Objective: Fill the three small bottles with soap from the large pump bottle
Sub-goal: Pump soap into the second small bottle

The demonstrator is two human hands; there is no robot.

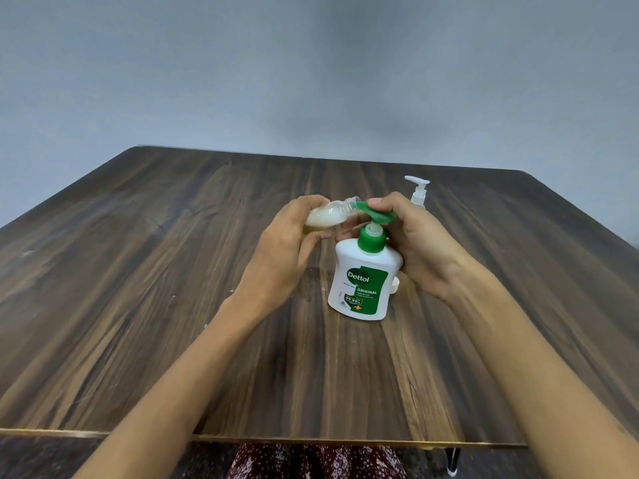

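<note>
From my remote seat the feed looked evenly, softly lit, with no hard shadows. A pale sheen lay across the dark wood-grain tabletop (138, 271) on its left half. Wide-angle distortion bowed its far edge and stretched the forearms at the bottom. The plain grey wall (311, 63) showed a faint darker patch.

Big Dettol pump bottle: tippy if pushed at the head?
Probably somewhat: the large pump bottle is tall with a raised green pump head. Its broad flat body likely resists rolling. Smooth plastic may be slippery if soapy.
</note>
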